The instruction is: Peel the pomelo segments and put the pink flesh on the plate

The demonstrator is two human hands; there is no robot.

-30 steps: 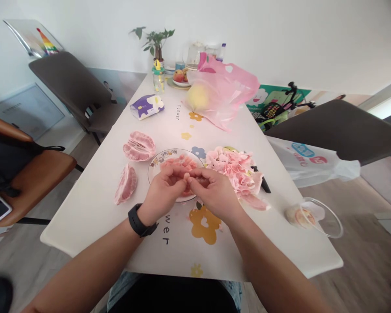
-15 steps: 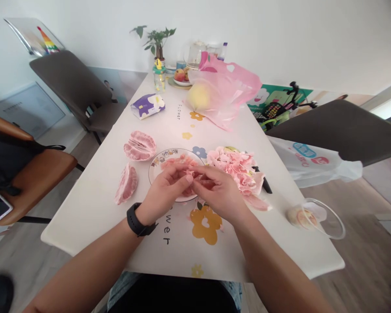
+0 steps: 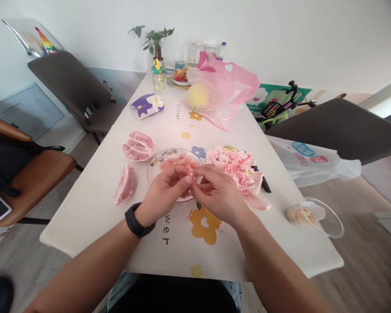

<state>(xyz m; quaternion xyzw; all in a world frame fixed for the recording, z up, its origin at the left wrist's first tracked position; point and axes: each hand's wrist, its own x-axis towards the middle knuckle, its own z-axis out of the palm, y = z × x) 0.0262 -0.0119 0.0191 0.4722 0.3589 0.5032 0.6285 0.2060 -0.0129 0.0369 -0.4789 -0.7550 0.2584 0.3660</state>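
Both hands meet over a white plate [image 3: 154, 179] with a thin dark rim and cartoon figures. My left hand [image 3: 167, 189] and my right hand [image 3: 217, 194] pinch a small piece of pomelo flesh [image 3: 190, 172] between them, mostly covered by the fingers. Pink pieces of peeled pomelo pulp [image 3: 179, 162] lie on the plate. To the left rest a large peeled pomelo section [image 3: 139, 146] and a smaller pomelo wedge [image 3: 125, 184]. On the right, close to my right hand, is a heap of pink pomelo peel [image 3: 232, 165].
A black-handled tool [image 3: 266, 184] sticks out beside the peel. A clear plastic container [image 3: 326, 217] stands near the table's right edge. Farther back are a tissue pack [image 3: 146, 106], a pink plastic bag [image 3: 228, 87] with a yellow pomelo [image 3: 198, 95], a bottle [image 3: 158, 78] and a fruit plate [image 3: 181, 82].
My fingertips have shifted slightly around the small piece, and the right-hand fingers look a little more spread from the left. The pomelo sections, plate and peel stay in place.
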